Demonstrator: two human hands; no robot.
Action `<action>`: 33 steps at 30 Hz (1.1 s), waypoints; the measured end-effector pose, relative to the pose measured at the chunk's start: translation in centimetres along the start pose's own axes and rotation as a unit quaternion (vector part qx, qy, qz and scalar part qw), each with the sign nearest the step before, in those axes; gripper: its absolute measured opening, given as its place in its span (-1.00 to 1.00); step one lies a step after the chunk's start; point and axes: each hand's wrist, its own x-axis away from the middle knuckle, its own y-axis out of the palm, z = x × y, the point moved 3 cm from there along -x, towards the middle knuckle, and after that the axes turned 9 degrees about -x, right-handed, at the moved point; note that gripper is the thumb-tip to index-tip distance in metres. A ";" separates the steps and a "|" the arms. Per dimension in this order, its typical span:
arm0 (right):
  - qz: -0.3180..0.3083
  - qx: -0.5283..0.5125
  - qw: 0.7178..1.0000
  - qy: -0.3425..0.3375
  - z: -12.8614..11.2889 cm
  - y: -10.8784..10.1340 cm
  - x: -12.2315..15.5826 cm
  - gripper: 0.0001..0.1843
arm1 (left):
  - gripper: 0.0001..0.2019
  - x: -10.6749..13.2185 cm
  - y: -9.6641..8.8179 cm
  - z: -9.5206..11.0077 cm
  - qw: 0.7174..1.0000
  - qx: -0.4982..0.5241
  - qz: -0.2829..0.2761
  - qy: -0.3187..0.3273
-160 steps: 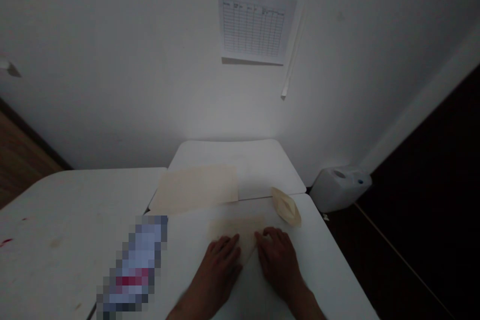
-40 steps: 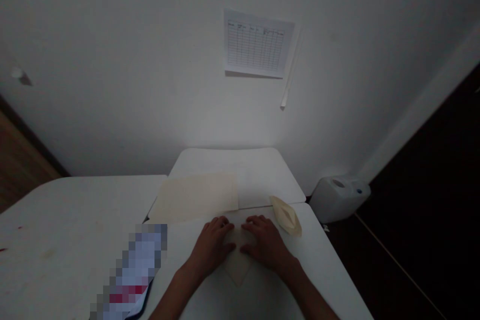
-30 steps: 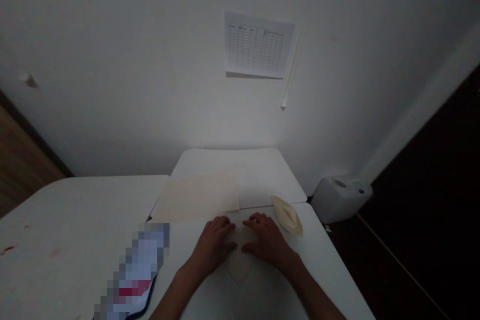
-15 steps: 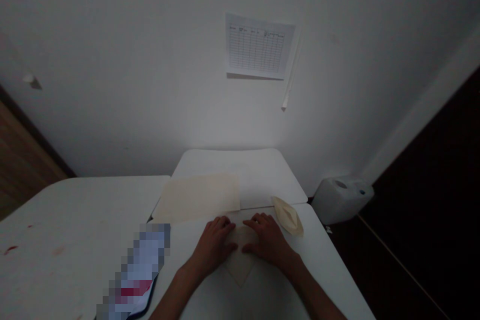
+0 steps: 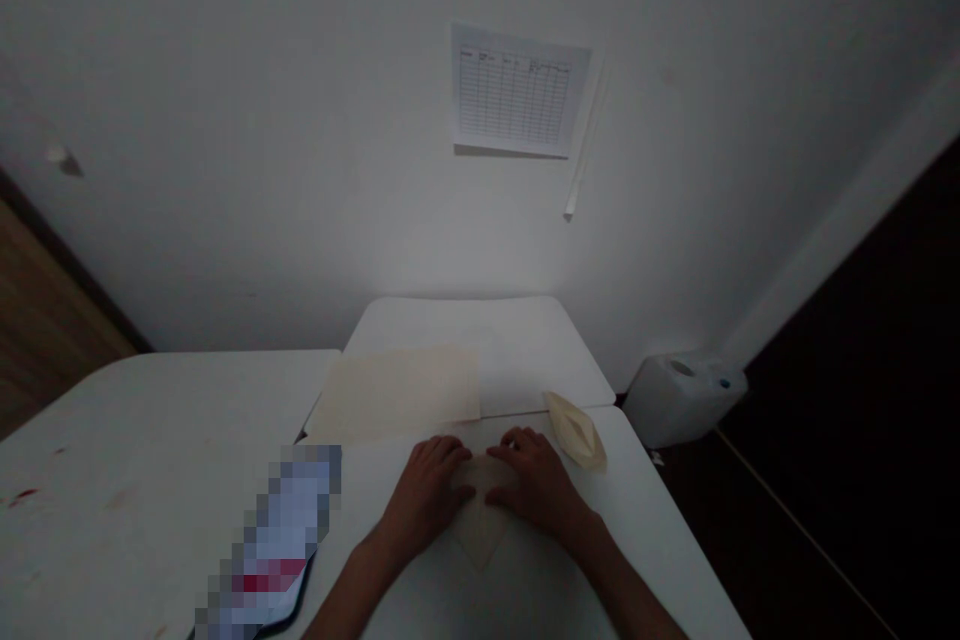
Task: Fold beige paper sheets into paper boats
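A cream sheet of paper, folded into a downward-pointing triangle (image 5: 480,530), lies on the white table (image 5: 660,560) in front of me. My left hand (image 5: 424,495) rests flat on its left side, fingers stretched out. My right hand (image 5: 536,485) lies flat on its right side, fingers spread. Both press the paper down and hide its upper part. A finished cream paper boat (image 5: 576,430) sits just right of my right hand.
A large flat cream sheet (image 5: 397,392) lies beyond my hands, across the gap to a second table (image 5: 480,325). A pixelated object (image 5: 274,540) lies at the left. A white container (image 5: 682,392) stands on the dark floor at right. A printed chart (image 5: 517,90) hangs on the wall.
Since 5.3 s ago the paper went from a wide folded strip to a triangle, and my hands moved up onto it. Over the last second they have barely shifted.
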 end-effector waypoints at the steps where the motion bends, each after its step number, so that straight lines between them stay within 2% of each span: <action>1: -0.003 0.003 1.000 -0.005 0.0 0.0 0.0 -0.39 | -0.64 0.1 0.0 0.0 1.000 0.000 0.001 0.001; 9: -0.007 -0.005 1.000 -0.009 -0.2 -0.1 0.2 -0.54 | -0.67 0.1 0.0 0.3 1.000 -0.004 -0.015 0.001; 15: -0.017 -0.007 1.000 0.001 0.1 0.1 -0.1 -0.34 | -0.56 -0.7 -0.1 -0.3 0.999 -0.011 -0.040 -0.008; 19: -0.030 0.002 1.000 -0.007 0.4 0.3 -0.5 -0.49 | -0.61 -1.1 -0.1 -0.5 0.998 -0.011 -0.055 -0.005; 23: -0.044 0.011 0.999 -0.022 0.7 0.6 -0.6 -0.69 | -0.96 -1.2 -0.3 -0.1 0.997 -0.007 -0.071 0.024; 26: -0.049 0.019 0.998 -0.040 0.8 0.9 -0.4 -0.82 | -0.87 -1.0 -0.4 0.2 0.997 -0.006 -0.067 0.043; 29: -0.044 0.030 0.997 -0.057 0.9 1.2 0.1 -0.90 | -0.89 -0.4 -0.2 0.0 0.998 -0.005 -0.049 0.048; 33: -0.028 0.049 0.996 -0.073 0.9 1.5 0.9 -0.89 | -0.80 0.5 0.4 -0.3 0.998 -0.001 -0.025 0.055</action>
